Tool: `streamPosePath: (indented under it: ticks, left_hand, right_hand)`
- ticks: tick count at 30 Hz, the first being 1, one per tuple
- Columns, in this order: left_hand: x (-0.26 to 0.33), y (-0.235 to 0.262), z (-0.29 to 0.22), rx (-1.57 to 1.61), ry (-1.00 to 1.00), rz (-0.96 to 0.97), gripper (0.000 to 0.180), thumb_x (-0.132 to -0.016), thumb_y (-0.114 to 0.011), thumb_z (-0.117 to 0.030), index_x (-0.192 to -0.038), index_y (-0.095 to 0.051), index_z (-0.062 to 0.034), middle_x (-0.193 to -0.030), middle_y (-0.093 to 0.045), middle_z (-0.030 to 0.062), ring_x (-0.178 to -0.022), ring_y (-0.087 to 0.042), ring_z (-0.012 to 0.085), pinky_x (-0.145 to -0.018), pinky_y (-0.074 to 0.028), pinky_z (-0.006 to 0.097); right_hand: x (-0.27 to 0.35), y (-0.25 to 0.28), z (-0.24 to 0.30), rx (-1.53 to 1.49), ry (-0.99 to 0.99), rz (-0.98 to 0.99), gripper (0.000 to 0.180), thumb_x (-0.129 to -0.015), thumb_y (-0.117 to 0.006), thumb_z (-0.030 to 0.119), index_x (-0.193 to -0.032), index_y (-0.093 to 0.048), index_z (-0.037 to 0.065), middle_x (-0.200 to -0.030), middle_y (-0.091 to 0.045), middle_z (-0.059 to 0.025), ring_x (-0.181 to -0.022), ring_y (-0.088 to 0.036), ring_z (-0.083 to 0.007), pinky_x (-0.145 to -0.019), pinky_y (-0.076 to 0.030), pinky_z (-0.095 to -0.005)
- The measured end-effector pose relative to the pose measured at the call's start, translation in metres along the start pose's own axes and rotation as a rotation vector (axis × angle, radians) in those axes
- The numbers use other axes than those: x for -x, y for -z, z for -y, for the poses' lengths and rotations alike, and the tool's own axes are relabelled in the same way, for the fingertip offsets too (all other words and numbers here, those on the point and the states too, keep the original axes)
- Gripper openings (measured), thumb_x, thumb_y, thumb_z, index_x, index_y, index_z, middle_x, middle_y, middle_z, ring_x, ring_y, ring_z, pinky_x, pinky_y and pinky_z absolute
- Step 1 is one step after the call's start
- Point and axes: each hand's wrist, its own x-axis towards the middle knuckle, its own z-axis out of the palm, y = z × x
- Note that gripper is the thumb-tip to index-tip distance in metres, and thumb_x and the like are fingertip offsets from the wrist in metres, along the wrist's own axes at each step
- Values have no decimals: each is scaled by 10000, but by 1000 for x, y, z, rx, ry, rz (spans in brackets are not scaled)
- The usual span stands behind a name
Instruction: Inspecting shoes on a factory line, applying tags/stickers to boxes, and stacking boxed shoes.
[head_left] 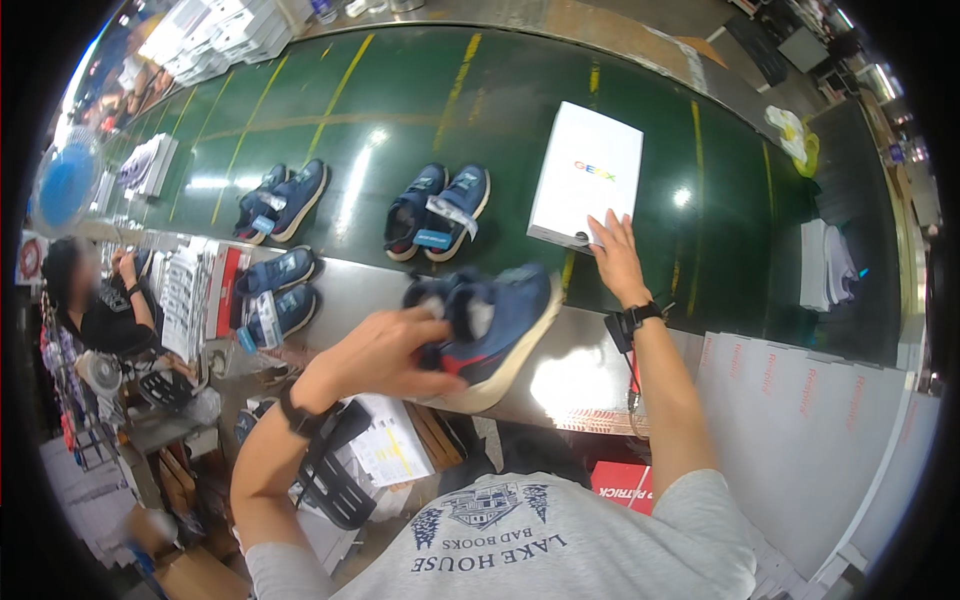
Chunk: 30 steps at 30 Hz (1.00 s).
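Note:
My left hand [385, 352] grips a pair of navy sneakers [510, 315] with pale soles and red trim. It holds them by the heel ends above the metal edge of the bench, and they are slightly blurred. My right hand [617, 258] rests with fingers spread at the near edge of a closed white shoebox [588, 165] on the green conveyor belt. Left of the box stands another navy pair [438, 210] with paper tags and blue labels. Farther left is a similar pair [283, 200], and one more pair [277, 297] lies on the metal edge.
The green belt [400, 110] with yellow lines runs across in front of me. White cartons [800, 410] stand at my right, and a red box [620, 485] sits below the bench. At far left a person [100, 300] sits near stacked boxes. A wad of paper [828, 265] lies on the right.

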Motion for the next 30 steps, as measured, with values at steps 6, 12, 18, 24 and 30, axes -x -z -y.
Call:
streamPosePath:
  ticks: [6,12,18,24,30]
  left_hand:
    - [-187,-45,-10,-300,-322,-538,435,-749,-815,-444,-971,-684,-94,-920,-612,162,-827,-664,373,-733,-534,461]
    - [-327,-86,21,-551,-7,-398,515,-765,-785,-525,-1105,-717,-144,-1081,-652,159,-1108,-612,325,-1036,-388,496]
    - [-336,-118,17,-557,0,-674,601,-774,-812,-451,-1261,-617,-159,-1229,-614,164,-1272,-493,349,-1156,-211,605]
    - [-327,-192,17,86,488,-854,888,-772,-821,-524,-1377,-443,5,-1346,-507,241,-1277,-485,388,-1050,-446,502]
    - [-362,-209,228,155,-55,-441,306,-983,-578,-125,-1268,-533,-25,-1039,-597,79,-945,-605,218,-829,-517,387]
  right_hand:
    - [60,99,50,-264,-149,-173,455,-919,-694,104,-1352,-571,44,-1493,-464,-235,-1412,-415,-411,-1136,-393,-456]
    - [211,246,110,-141,-258,-293,347,-943,-622,31,-1288,-612,-3,-1416,-538,-177,-1308,-523,-335,-1100,-416,-434]
    - [311,252,122,-250,-577,-401,293,-963,-576,20,-1249,-618,-25,-1373,-558,-184,-1202,-575,-284,-950,-505,-371]
    - [364,266,145,63,-607,-602,216,-943,-579,-25,-1143,-661,-29,-1257,-630,-191,-1122,-613,-311,-946,-496,-387]
    - [414,298,173,224,-608,-662,190,-901,-611,-78,-1071,-673,-19,-1076,-698,-161,-986,-666,-310,-913,-523,-388]
